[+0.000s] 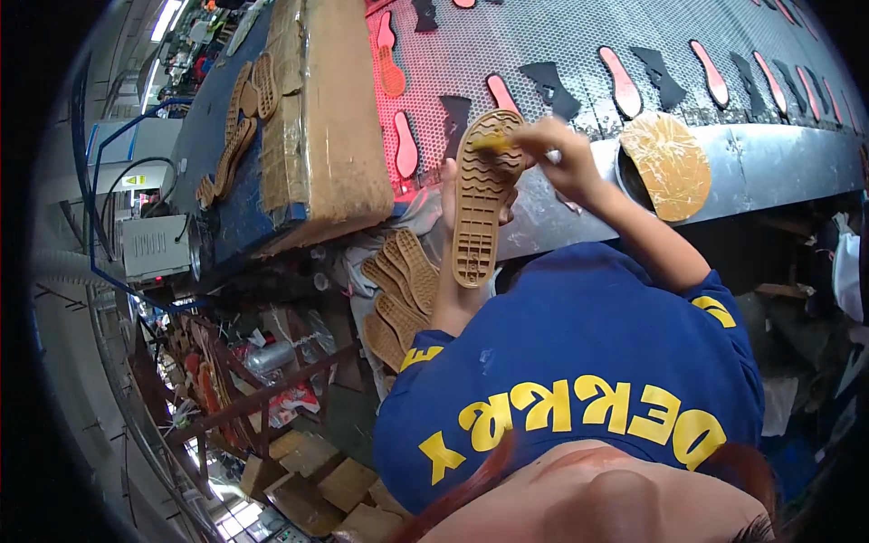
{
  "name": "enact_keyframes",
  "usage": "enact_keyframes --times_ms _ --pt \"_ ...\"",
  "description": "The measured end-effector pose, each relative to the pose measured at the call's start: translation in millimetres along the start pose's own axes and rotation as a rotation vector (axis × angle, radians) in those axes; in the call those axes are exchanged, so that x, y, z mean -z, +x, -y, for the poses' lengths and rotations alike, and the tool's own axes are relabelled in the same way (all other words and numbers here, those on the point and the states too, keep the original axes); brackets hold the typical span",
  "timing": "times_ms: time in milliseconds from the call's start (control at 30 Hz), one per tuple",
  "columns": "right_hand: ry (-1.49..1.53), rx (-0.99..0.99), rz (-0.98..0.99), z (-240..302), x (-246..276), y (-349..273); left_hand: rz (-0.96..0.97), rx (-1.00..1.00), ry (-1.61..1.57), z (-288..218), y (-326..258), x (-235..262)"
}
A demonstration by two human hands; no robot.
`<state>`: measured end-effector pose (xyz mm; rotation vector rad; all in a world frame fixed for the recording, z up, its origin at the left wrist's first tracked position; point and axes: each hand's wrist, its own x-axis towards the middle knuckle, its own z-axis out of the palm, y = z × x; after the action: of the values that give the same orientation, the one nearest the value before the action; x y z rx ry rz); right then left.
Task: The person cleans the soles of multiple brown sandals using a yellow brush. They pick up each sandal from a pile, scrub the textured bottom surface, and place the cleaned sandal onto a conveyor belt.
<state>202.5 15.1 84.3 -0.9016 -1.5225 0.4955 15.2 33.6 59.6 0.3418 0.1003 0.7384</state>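
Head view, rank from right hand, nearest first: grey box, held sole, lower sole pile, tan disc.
1. Held sole, left of right hand.
2. Tan disc, to its right.
3. Lower sole pile, lower left.
4. Grey box, far left.

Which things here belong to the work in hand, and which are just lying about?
In use:
tan sole, held in the left hand
blurred yellow item, in the right hand, at the sole's upper end
probably the similar soles piled nearby

Apparently just lying about:
cardboard boxes, lower left
tan oval pad, beside the right forearm
pink insoles and black pieces: untouched, link unclear
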Motion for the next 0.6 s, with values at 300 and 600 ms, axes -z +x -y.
enact_keyframes --times_ms 300,600 --pt "0.005 0.047 0.293 41 -17 -44 -0.216 -0.129 0.237 -1 -2 6" --pt "-0.347 0.057 0.052 5 -15 -12 -0.182 -0.161 0.071 -2 -4 14"
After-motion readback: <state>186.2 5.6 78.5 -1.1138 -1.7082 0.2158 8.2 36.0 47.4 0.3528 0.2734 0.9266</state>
